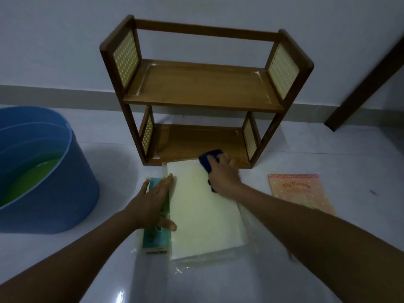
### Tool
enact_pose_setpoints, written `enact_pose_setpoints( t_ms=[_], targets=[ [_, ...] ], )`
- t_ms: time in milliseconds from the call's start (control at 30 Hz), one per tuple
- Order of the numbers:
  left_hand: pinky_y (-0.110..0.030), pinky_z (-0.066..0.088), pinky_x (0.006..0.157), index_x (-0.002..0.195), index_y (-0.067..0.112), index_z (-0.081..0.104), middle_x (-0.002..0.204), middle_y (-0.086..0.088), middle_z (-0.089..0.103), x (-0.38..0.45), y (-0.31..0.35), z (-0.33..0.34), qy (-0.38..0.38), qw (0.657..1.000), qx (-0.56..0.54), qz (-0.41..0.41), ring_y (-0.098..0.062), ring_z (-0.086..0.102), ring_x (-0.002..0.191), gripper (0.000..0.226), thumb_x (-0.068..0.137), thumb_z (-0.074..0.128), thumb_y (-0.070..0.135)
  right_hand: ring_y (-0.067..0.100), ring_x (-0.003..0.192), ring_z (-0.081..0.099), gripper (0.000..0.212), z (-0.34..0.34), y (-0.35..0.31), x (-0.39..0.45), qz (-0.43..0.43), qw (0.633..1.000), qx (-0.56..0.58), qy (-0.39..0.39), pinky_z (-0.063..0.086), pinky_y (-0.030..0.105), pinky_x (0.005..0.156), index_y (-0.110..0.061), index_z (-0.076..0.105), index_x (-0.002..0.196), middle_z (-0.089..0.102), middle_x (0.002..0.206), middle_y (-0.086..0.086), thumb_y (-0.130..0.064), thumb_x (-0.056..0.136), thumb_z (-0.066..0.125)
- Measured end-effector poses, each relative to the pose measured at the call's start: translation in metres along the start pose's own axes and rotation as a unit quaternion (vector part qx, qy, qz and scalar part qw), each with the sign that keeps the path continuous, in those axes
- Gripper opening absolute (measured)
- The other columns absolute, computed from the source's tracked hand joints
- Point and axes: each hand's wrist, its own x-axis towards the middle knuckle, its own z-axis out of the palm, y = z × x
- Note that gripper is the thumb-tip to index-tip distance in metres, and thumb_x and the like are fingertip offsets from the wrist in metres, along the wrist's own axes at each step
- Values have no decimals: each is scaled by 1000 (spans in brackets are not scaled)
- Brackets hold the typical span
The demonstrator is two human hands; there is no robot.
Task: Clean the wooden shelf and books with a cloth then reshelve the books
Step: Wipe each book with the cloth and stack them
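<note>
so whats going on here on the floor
A person is cleaning books on the floor in front of an empty wooden shelf. The right hand grips a dark blue cloth at the far edge of a pale book. The left hand lies flat on that book's teal spine side, holding it steady. A pink book lies to the right, and a blue tub holding greenish liquid stands to the left. Nothing is reshelved yet.

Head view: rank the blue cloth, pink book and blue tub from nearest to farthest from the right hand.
From the right hand:
1. Blue cloth, gripped in its fingers over the pale book.
2. Pink book, on the floor to its right.
3. Blue tub, far left.
</note>
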Motion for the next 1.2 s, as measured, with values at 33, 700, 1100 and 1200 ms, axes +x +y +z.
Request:
enact_pose_setpoints(
  t_ms=[33,700,1100,1200],
  targets=[
    [-43,-10,116,150,22,-18,161,-3,0,2,-3,0,0,1000,-1,3,-24,4,148,133,61,69,68,40,128,27,64,3,-6,-14,-27,999,-24,4,32,46,101,-25,26,145,24,152,11,-16,88,52],
    [-53,-11,117,152,25,-8,161,-8,-11,-29,6,38,13,954,219,204,-20,-20,146,102,80,56,58,34,121,40,61,20,115,-108,77,993,-70,-52,39,39,98,-19,22,149,26,149,15,-26,94,48],
    [-38,48,103,127,39,50,130,14,57,-29,53,-30,205,938,-93,264,-8,52,126,32,95,46,38,0,143,22,53,-44,105,-92,-127,942,309,-23,23,42,119,-45,30,141,23,153,-25,-19,99,50],
    [-8,50,80,112,61,51,109,35,61,-38,71,-79,278,918,-203,196,13,60,98,27,88,49,48,2,115,60,36,-74,83,-97,-120,903,413,5,49,31,100,-40,61,121,65,120,-21,-28,87,65]
  ],
)
